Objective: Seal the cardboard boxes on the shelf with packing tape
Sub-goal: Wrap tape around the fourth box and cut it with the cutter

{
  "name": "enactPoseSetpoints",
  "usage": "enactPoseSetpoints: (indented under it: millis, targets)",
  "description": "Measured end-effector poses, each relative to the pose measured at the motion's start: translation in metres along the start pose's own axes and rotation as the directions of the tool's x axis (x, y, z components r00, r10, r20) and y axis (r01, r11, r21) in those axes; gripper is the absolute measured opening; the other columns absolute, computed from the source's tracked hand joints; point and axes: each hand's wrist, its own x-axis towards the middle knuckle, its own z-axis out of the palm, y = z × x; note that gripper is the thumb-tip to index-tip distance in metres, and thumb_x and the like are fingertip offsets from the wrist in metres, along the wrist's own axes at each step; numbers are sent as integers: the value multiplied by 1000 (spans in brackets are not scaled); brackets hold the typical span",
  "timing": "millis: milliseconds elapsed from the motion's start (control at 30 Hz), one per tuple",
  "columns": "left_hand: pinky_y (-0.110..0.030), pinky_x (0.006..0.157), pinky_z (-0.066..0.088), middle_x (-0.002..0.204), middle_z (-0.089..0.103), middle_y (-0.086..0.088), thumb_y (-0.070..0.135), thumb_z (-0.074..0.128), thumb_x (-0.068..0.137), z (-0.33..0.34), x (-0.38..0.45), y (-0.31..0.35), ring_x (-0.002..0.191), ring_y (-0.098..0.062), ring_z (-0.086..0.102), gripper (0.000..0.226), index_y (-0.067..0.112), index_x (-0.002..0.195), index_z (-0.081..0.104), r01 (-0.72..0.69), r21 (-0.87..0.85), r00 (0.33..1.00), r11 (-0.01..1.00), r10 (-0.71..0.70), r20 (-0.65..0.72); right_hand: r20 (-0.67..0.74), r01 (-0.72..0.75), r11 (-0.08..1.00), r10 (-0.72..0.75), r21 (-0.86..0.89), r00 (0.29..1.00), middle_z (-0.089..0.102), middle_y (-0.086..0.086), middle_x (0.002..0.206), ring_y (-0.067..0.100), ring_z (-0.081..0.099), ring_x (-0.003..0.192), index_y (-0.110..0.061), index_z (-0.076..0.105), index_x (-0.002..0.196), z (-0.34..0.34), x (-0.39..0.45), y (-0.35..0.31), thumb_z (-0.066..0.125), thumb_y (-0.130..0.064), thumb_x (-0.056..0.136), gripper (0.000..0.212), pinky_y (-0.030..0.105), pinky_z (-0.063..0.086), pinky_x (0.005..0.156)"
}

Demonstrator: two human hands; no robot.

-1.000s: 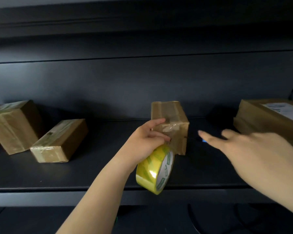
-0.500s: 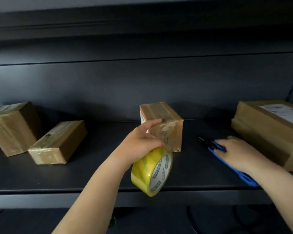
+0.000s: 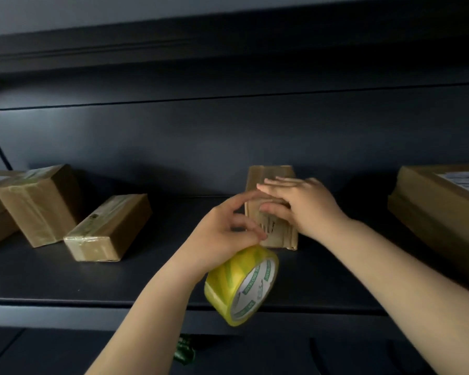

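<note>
Centrally, the box point(image 3: 271, 212) is being pressed flat-palmed by the right hand point(image 3: 301, 204); the tape roll point(image 3: 241, 284) is being clutched by the left hand point(image 3: 222, 239) at 6 o'clock. Slack tape is probably risking wrinkles.

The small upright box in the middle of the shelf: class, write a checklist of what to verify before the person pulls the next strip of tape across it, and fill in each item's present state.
1. Small upright box stands on the shelf: ok.
2. Right hand lies flat over the box top, steadying it: ok.
3. Left hand has the tape roll in its grip: ok.
4. Free tape end stuck to the box: cannot tell.
5. Cutter within reach: cannot tell, none visible.
6. Room beside the box, neighbouring boxes apart from it: ok.
</note>
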Motion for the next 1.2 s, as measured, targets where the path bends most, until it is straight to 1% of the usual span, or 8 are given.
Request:
enactPoseSetpoints:
  millis: [133, 267, 467, 633, 933, 1067, 1133, 1200]
  targets:
    - [-35, 88, 49, 78, 74, 0, 4, 68, 77, -12, -3, -7, 81, -10, 69, 48, 39, 108, 56, 12, -16, 999, 1000, -12, -38, -34, -189, 886, 193, -424, 981, 62, 0, 121, 21, 55, 113, -25, 54, 125, 3, -2, -32, 27, -55, 93, 51, 38, 24, 94]
    - [-32, 83, 51, 79, 75, 0, 2, 68, 78, -23, -4, -13, 79, -11, 70, 46, 35, 109, 59, -16, 23, 999, 1000, 17, -31, -76, -245, 836, 239, -492, 968, 68, 2, 87, 23, 59, 89, -20, 65, 95, -12, -8, -59, 19, -69, 86, 68, 43, 27, 85]
    - [-28, 64, 55, 84, 74, 0, 0, 70, 76, -41, -14, -17, 61, -19, 63, 52, 34, 113, 58, -108, 42, 992, 993, 111, -66, 303, -209, 977, 210, -37, 929, 23, -16, 151, 9, 17, 140, -41, 28, 141, -55, -14, -27, 1, -84, 60, 95, 49, 8, 113]
    - [-13, 42, 38, 78, 73, 1, -11, 67, 75, -61, -24, -8, 38, -1, 42, 52, 28, 108, 60, -199, 33, 970, 980, 201, -140, 242, -179, 965, 223, -191, 944, 22, -12, 153, 16, 19, 139, -36, 24, 144, -37, -27, -51, -4, -75, 72, 87, 47, 17, 107]
    - [-24, 47, 47, 88, 74, 8, 10, 70, 67, -93, -34, 25, 41, -24, 48, 48, 36, 107, 61, -313, 185, 920, 932, 345, -183, 159, -236, 898, 312, -371, 937, 56, 2, 125, 27, 35, 120, -22, 59, 116, -37, -31, -109, 2, -64, 86, 77, 47, 26, 93]
    - [-21, 40, 38, 91, 72, 10, 8, 70, 67, -90, -32, 32, 37, -15, 35, 52, 38, 109, 59, -371, 230, 901, 900, 409, -146, -24, -194, 976, 197, 102, 980, 61, -10, 117, 17, 47, 116, -30, 58, 118, -47, -26, -104, 1, -65, 83, 76, 42, 29, 98]
    - [-17, 38, 34, 93, 71, 8, 6, 71, 68, -86, -31, 35, 36, -7, 33, 54, 36, 111, 59, -411, 237, 889, 880, 445, -110, 35, -177, 842, 185, 510, 982, 65, -15, 104, 9, 55, 105, -30, 65, 104, -51, -22, -105, 11, -73, 80, 73, 38, 37, 96]
    - [-18, 37, 33, 94, 70, 7, 7, 72, 68, -83, -30, 39, 36, -4, 32, 54, 33, 114, 59, -462, 236, 869, 855, 489, -72, 146, -205, 739, 144, 642, 979, 66, -10, 92, 7, 59, 91, -24, 65, 91, -49, -19, -110, 18, -80, 73, 75, 36, 45, 86]
